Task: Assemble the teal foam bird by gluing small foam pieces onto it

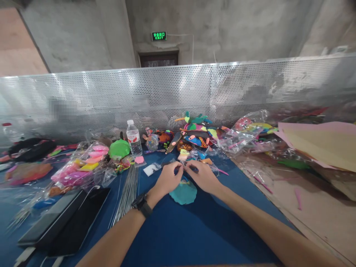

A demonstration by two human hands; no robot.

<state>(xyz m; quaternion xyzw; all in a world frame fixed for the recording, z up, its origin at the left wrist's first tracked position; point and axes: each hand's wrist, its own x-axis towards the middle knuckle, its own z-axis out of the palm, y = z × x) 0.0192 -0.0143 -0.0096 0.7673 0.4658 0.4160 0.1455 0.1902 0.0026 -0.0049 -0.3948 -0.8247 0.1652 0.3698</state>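
Over a flat teal clay disc [183, 193] on the blue table, my left hand [170, 177] and my right hand [202, 175] meet, thumbs and fingertips pinched close together. Whatever sits between the fingertips is too small and too covered to make out. A dark watch [142, 205] is on my left wrist. Just beyond the fingers lie a pale yellow clay piece [184, 152] and bits of clear plastic wrap. To the left of my left hand is a small white packet [151, 169].
A bundle of thin metal wires [128, 189], a water bottle [134, 139] and a green clay dome [119, 149] stand left. Two phones [80, 222] lie nearer. Colourful clay figures [191, 133] are heaped behind. Bagged clay and cardboard [319, 144] lie right. A perforated metal screen [178, 87] borders the back.
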